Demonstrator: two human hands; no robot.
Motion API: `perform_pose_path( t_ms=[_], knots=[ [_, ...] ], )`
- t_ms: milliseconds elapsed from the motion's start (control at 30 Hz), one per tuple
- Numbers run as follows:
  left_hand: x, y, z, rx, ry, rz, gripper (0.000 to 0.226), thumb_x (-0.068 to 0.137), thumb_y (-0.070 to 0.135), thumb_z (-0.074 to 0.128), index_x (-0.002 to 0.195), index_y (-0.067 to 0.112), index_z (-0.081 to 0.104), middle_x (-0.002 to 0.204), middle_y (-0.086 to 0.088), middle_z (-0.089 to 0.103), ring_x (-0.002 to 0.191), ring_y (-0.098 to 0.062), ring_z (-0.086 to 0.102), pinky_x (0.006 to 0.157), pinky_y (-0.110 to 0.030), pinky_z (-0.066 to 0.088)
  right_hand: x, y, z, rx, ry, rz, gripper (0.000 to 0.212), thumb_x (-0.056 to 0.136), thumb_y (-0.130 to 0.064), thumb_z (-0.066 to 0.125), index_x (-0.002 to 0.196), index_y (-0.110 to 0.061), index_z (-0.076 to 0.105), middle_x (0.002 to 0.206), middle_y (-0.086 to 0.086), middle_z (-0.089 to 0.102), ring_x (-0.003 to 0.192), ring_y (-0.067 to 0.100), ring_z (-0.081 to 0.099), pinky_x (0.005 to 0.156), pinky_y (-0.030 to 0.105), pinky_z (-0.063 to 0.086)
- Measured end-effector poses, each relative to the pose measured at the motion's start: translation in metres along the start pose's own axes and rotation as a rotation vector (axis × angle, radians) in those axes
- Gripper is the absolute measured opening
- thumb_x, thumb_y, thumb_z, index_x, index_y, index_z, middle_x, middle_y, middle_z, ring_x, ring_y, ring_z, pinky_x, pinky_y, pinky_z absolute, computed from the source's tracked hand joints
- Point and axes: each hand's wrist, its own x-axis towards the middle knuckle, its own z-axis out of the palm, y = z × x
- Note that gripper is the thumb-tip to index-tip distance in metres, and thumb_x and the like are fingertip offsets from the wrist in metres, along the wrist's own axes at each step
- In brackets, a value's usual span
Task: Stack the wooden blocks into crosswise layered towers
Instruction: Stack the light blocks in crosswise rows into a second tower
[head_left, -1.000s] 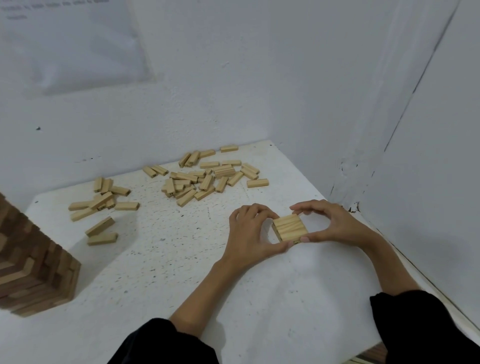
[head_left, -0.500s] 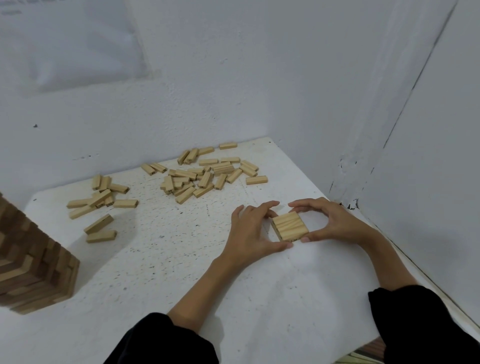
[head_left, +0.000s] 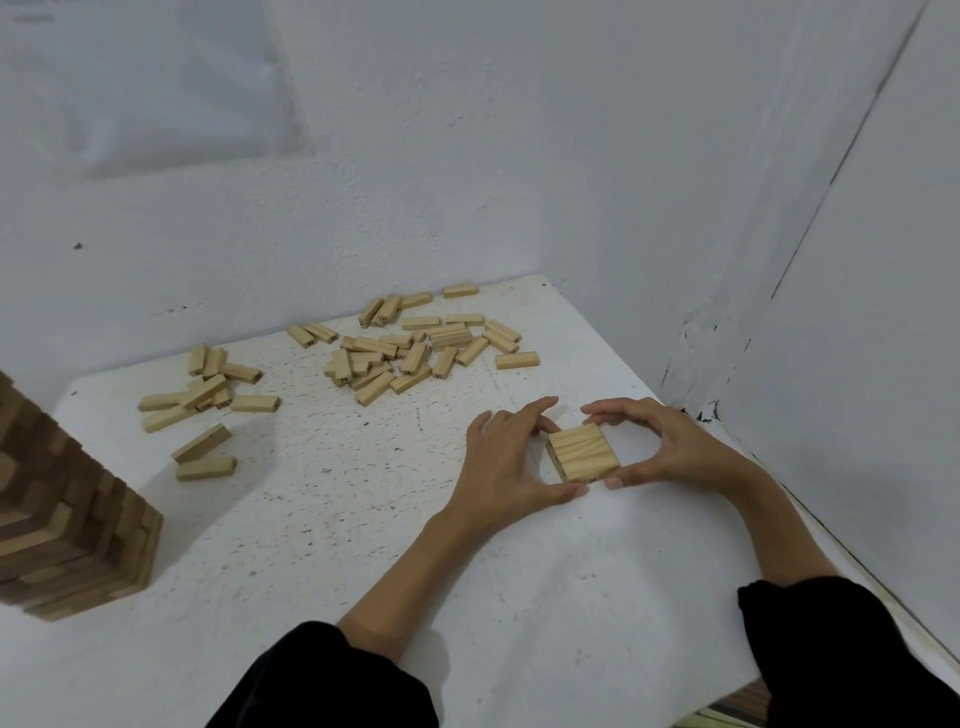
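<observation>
A small square stack of light wooden blocks (head_left: 582, 449) sits on the white table (head_left: 363, 561), right of centre. The top layer shows three blocks side by side. My left hand (head_left: 498, 462) touches the stack's left side with fairly straight fingers, its thumb lying along the near corner. My right hand (head_left: 670, 447) arches round the right side, index fingertip at the far edge and thumb tip at the near right corner, pinching the stack. How many layers it has I cannot tell.
Several loose blocks lie in a heap (head_left: 410, 348) at the back and in a smaller group (head_left: 208, 389) at the back left. A tall darker block tower (head_left: 67, 530) stands at the left edge. White walls close the back and right side.
My left hand's fingers have uncurled from over the stack and now lie straighter along its left side. The right hand and the stack stay in place. The view shifted slightly.
</observation>
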Motion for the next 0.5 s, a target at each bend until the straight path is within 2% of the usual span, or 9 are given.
perform_pose_path(
  t_ms=[67,167,233,300,433,500],
  knots=[
    [-0.002,0.001,-0.003,-0.017,0.019,-0.008,0.091,0.055,0.073,0.061,0.134,0.033,0.041,0.113,0.022,0.053,0.109,0.0,0.045,0.107,-0.031,0.019,-0.001,-0.003,-0.001,0.05,0.013,0.005,0.074,0.058,-0.032,0.088,0.121,-0.043,0.052,0.113,-0.025,0.061,0.112,-0.005,0.049,0.093,0.011,0.035],
    [-0.006,-0.001,-0.015,-0.073,0.08,-0.011,0.069,0.07,0.072,0.049,0.127,0.033,0.05,0.113,0.019,0.056,0.11,0.002,0.045,0.105,-0.029,0.021,0.0,-0.008,0.0,0.135,0.092,-0.005,0.065,0.058,-0.044,0.08,0.118,-0.04,0.057,0.113,-0.024,0.062,0.111,-0.002,0.051,0.096,0.019,0.036],
    [-0.006,-0.01,-0.025,-0.11,0.139,-0.008,0.054,0.081,0.066,0.043,0.121,0.032,0.055,0.111,0.018,0.057,0.109,0.001,0.048,0.104,-0.033,0.027,0.005,-0.017,0.002,0.177,0.175,-0.008,0.054,0.063,-0.046,0.076,0.114,-0.038,0.06,0.11,-0.024,0.063,0.109,-0.002,0.052,0.093,0.021,0.038],
    [-0.003,-0.024,-0.038,-0.089,0.203,0.009,0.042,0.085,0.058,0.045,0.113,0.03,0.062,0.109,0.017,0.059,0.106,0.0,0.051,0.099,-0.037,0.036,0.016,-0.03,0.009,0.19,0.262,-0.019,0.049,0.066,-0.05,0.076,0.111,-0.035,0.063,0.109,-0.021,0.064,0.107,0.0,0.054,0.092,0.023,0.038],
    [0.005,-0.053,-0.067,-0.045,0.346,0.031,0.034,0.085,0.046,0.049,0.101,0.023,0.068,0.103,0.013,0.059,0.103,-0.003,0.051,0.089,-0.025,0.038,0.051,-0.071,0.043,0.231,0.423,-0.06,0.033,0.077,-0.035,0.071,0.109,-0.029,0.063,0.11,-0.017,0.061,0.106,0.005,0.052,0.086,0.014,0.036],
    [0.007,-0.068,-0.08,-0.028,0.424,0.009,0.03,0.084,0.044,0.049,0.097,0.026,0.068,0.102,0.008,0.06,0.102,-0.002,0.05,0.089,-0.018,0.035,0.075,-0.093,0.07,0.227,0.492,-0.082,0.03,0.08,-0.024,0.073,0.107,-0.03,0.062,0.109,-0.011,0.061,0.104,0.01,0.052,0.085,0.017,0.038]
  ],
)
